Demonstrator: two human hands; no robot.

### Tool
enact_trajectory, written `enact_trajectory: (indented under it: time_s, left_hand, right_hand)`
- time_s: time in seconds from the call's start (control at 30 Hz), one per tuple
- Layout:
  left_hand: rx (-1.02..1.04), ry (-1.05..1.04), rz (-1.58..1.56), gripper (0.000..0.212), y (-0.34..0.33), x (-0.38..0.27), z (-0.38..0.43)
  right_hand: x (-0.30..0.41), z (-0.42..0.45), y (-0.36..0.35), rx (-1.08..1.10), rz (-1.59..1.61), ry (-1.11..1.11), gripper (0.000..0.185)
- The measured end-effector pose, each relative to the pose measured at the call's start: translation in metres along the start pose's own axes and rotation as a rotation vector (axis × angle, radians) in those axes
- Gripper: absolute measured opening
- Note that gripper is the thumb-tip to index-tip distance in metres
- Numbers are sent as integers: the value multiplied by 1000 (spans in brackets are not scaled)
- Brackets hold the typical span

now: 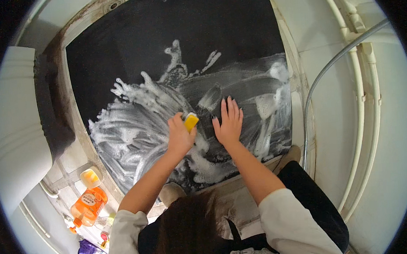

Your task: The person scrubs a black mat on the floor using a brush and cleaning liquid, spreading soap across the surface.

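Observation:
A large black mat [219,26] lies flat on the tiled floor before me. White soap foam [127,131] is smeared in streaks over its near half, thickest on the left. My left hand [181,136] grips a small yellow scrubber [191,122], with white foam or bristles at its far edge; the picture does not settle whether it is a brush or a sponge. Palm down, my right hand [229,124] rests on the mat just to the right, its fingers apart and nothing in it.
An orange pump bottle [90,205], a small tub [91,177] with yellow contents and a purple packet [92,253] are at the lower left. A grey hose [328,67] curves down the right, beside white wall pipes [358,84]. A floor drain [113,5] lies beyond the mat.

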State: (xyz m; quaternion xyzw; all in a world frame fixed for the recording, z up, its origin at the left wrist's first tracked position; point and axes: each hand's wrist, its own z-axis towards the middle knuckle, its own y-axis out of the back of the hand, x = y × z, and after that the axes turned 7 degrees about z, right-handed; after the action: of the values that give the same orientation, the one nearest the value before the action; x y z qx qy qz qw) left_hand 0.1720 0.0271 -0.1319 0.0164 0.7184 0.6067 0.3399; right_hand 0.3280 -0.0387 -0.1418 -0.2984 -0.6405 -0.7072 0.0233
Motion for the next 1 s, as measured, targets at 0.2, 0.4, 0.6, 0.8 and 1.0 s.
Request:
enact_trajectory:
  time_s: [0.2,0.4,0.6,0.8,1.0]
  left_hand:
    - [119,385,-523,36,10,17,-11]
    - [-40,116,-280,34,19,29,-44]
    - [95,425,253,62,22,56,-67]
    - [46,421,429,58,13,60,-46]
    - [73,380,454,56,-1,40,-31]
  right_hand:
    - [70,-15,-3,159,379,-143,58]
    - [117,13,-21,318,254,-253,61]
    - [85,19,-4,269,-75,-219,68]
    - [-38,32,63,279,-343,-313,60]
    - [-84,44,52,-261,-439,-63,56]
